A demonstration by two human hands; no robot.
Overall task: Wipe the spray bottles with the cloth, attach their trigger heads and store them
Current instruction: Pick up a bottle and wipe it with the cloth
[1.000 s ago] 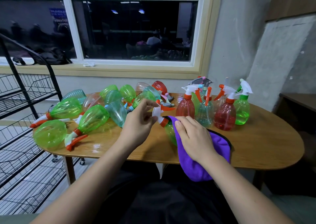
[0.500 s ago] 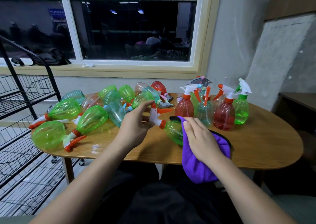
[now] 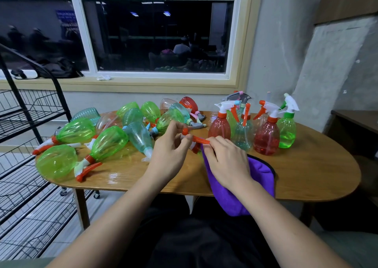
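My left hand (image 3: 170, 147) pinches the white trigger head (image 3: 185, 132) of a spray bottle just above the table. Its orange lever (image 3: 201, 140) points right, and its orange collar (image 3: 195, 148) shows below. My right hand (image 3: 225, 161) grips the purple cloth (image 3: 261, 173) round the bottle's body, with its fingertips up at the lever. The cloth and hand hide the body. Several finished bottles stand upright behind them, among them a red one (image 3: 219, 128), another red one (image 3: 266, 139) and a green one (image 3: 287, 131).
A heap of lying bottles, mostly green (image 3: 109, 142), covers the left half of the oval wooden table (image 3: 319, 171). A black wire rack (image 3: 30, 122) stands at the left. A window and a concrete wall are behind. The cloth hangs over the table's front edge.
The bottle has turned, so its orange lever now points right. My right hand slid the cloth up over the green body, which no longer shows. My left hand closed tighter on the trigger head.
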